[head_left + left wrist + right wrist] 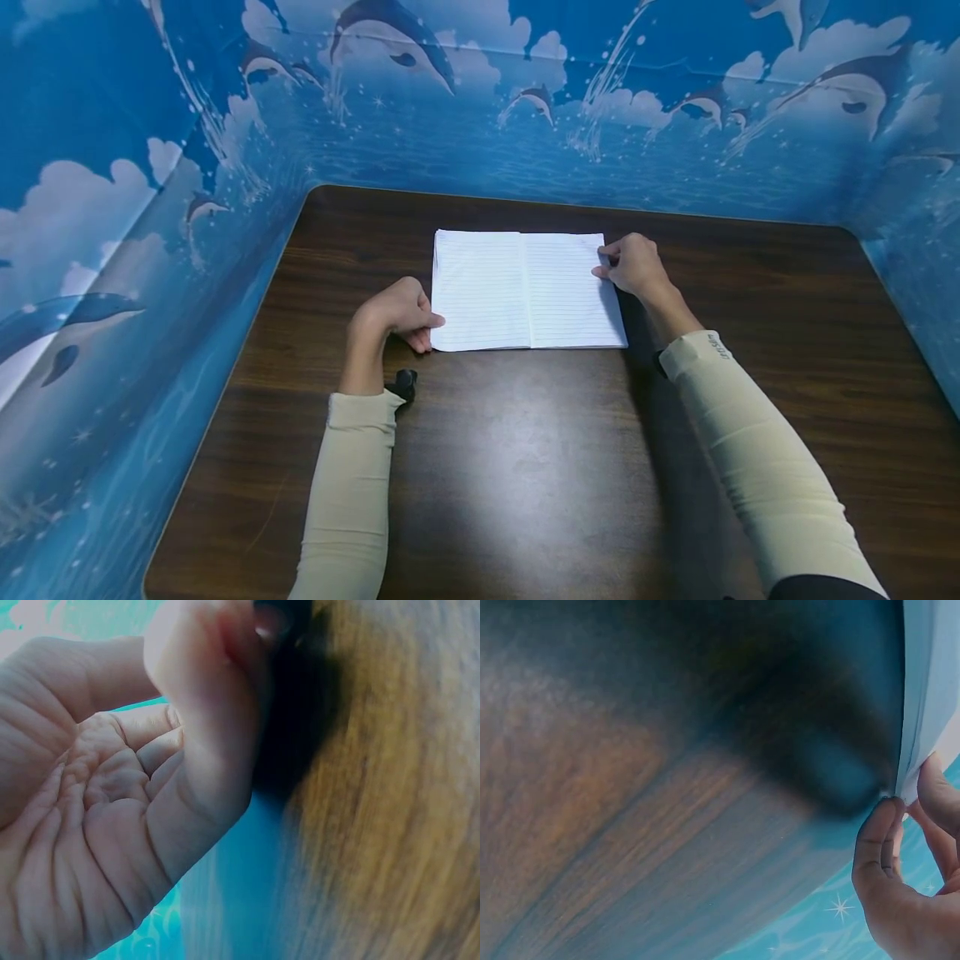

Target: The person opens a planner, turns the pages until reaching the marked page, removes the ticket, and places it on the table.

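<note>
An open notebook with white ruled pages lies in the head view towards the back of the dark wooden table. My left hand grips its left edge near the lower corner, the thumb over the page. The left wrist view shows that hand with curled fingers; the notebook cannot be made out there. At the upper right edge, my right hand pinches the pages. From the right wrist, the notebook's edge appears between thumb and fingers of the right hand.
The brown wood-grain table has rounded back corners. Blue cloth printed with dolphins and clouds stands around its back and sides. A small black device sits at the left wrist.
</note>
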Available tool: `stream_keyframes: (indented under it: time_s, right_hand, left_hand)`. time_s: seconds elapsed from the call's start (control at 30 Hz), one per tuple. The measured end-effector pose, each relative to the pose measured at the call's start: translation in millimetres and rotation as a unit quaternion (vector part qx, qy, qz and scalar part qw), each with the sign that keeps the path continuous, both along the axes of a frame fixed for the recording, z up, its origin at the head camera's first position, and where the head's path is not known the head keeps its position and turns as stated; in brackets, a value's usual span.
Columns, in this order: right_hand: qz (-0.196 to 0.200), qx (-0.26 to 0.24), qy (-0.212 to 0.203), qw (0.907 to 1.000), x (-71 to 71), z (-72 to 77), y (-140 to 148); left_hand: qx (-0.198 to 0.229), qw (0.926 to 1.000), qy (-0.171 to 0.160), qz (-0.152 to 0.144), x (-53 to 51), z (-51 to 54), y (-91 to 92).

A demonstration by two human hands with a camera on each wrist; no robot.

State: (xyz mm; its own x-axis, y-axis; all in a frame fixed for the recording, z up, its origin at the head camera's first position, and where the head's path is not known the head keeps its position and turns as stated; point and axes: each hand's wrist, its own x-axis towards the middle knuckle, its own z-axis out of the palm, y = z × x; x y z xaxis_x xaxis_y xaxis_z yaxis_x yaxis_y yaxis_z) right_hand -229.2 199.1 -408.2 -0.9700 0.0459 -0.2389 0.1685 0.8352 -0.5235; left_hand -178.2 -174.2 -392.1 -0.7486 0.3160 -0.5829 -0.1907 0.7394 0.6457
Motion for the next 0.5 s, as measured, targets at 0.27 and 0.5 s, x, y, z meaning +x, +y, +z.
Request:
stream_keyframes:
  time_s: [0.27, 0.5]
  right_hand:
    - [0.003, -0.001, 0.013, 0.9999, 0.8, -2.2, -1.0]
    - [0.0, -0.032, 0.02, 0.9993, -0.8, -5.2, 5.0]
  left_hand:
    - [-0.005, 1.0, -0.001, 0.0, -1.4, 1.0, -0.4]
    - [-0.001, 1.0, 0.003, -0.008, -3.2, -0.2, -0.6]
